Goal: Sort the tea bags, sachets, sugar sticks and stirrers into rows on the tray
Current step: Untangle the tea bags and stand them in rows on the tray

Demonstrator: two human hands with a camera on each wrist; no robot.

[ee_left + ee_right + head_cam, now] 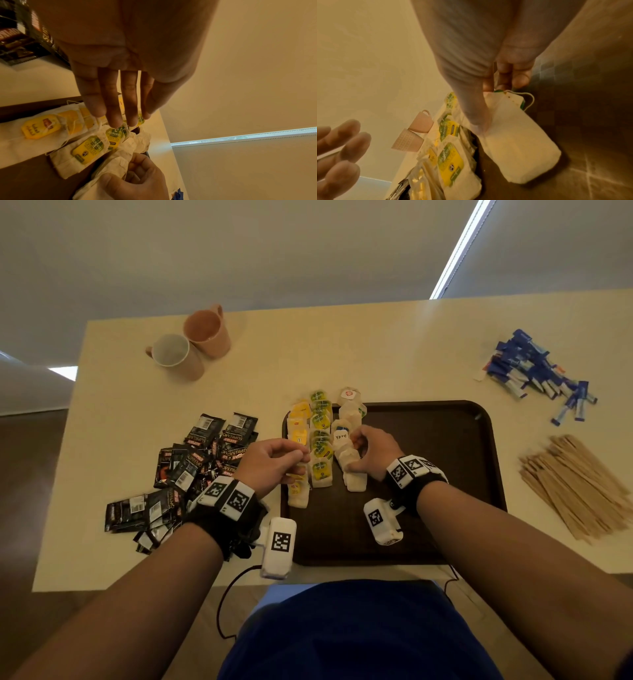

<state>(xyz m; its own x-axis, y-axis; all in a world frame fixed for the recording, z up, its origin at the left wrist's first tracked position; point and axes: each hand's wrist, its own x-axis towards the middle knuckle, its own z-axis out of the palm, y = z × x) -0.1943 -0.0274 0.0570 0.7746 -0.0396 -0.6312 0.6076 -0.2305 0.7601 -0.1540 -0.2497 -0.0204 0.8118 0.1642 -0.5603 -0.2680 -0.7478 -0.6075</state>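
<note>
The person's blue-clad lap (pixel 359 631) is filling the bottom of the head view, with both bare forearms reaching forward over the pale table (pixel 308 364). The left hand (pixel 274 460) is hovering over the left edge of the dark brown tray (pixel 445 440); the left wrist view shows its fingers (pixel 109 97) hanging straight and slack above the tags, holding nothing. The right hand (pixel 371 450) is curling its fingers round a plain white tea bag (pixel 518 146) in the third row, thumb and fingers pinching its top end where the string loops out.

Three rows of tea bags are lying side by side at the tray's left end: yellow-tagged tea bags (pixel 297 440) along the rim, green-and-yellow-tagged tea bags (pixel 321 440) just beside them, and white tea bags (pixel 349 436) next, the far ends of the rows overhanging the tray's back edge. The black sachets (pixel 191 470) are heaped on the table left of the tray. The blue sugar sticks (pixel 537 371) are piled at the far right, with the wooden stirrers (pixel 575 484) lying in a bundle nearer on the right. Two pink mugs (pixel 191 344) are standing touching at the far left.
</note>
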